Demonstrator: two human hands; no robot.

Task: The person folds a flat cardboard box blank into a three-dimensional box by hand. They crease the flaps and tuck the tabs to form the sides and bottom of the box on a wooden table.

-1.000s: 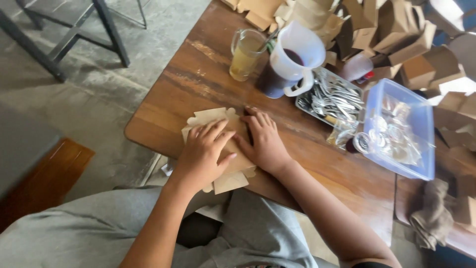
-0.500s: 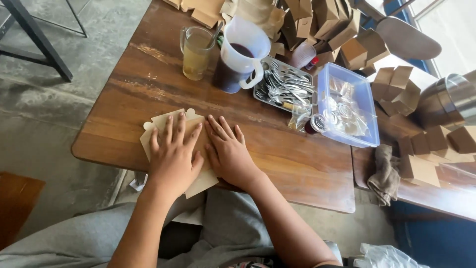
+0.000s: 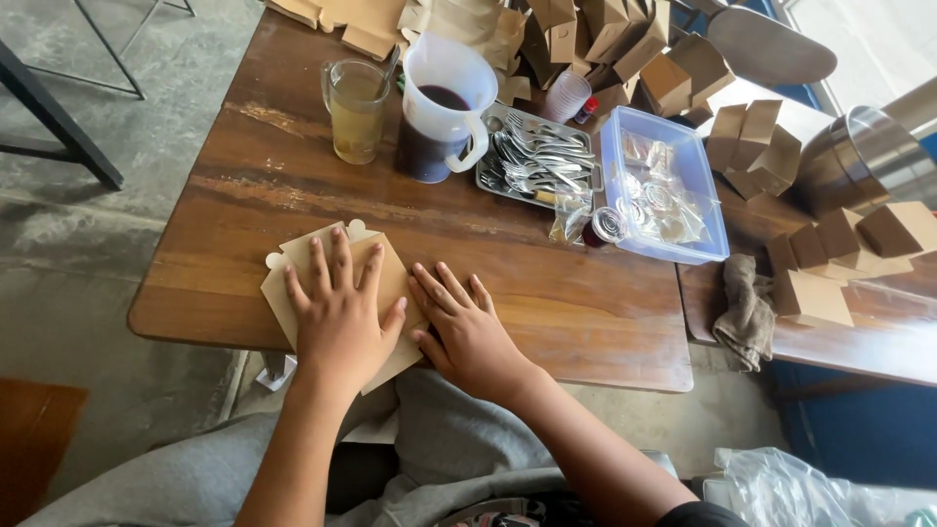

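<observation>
A flat, unfolded brown cardboard box blank [image 3: 293, 263] lies at the near edge of the wooden table [image 3: 547, 303]. My left hand [image 3: 339, 314] presses flat on top of it, fingers spread. Just to its right, my right hand [image 3: 467, 334] lies flat with fingers apart, its thumb side on the blank's right edge and the rest on the table. Neither hand grips anything.
Behind the hands stand a glass mug of yellowish drink [image 3: 356, 112], a white jug of dark liquid [image 3: 441, 107], a metal tray of cutlery [image 3: 535, 161] and a clear blue-rimmed plastic tub [image 3: 662, 195]. Folded cardboard boxes [image 3: 673, 78] pile up at the back and right. A cloth [image 3: 747, 307] hangs at the right.
Both hands have stayed pressed on the cardboard blank. The view has shifted, so the table and hands sit differently in frame; my right hand has slid slightly off the blank's right edge.
</observation>
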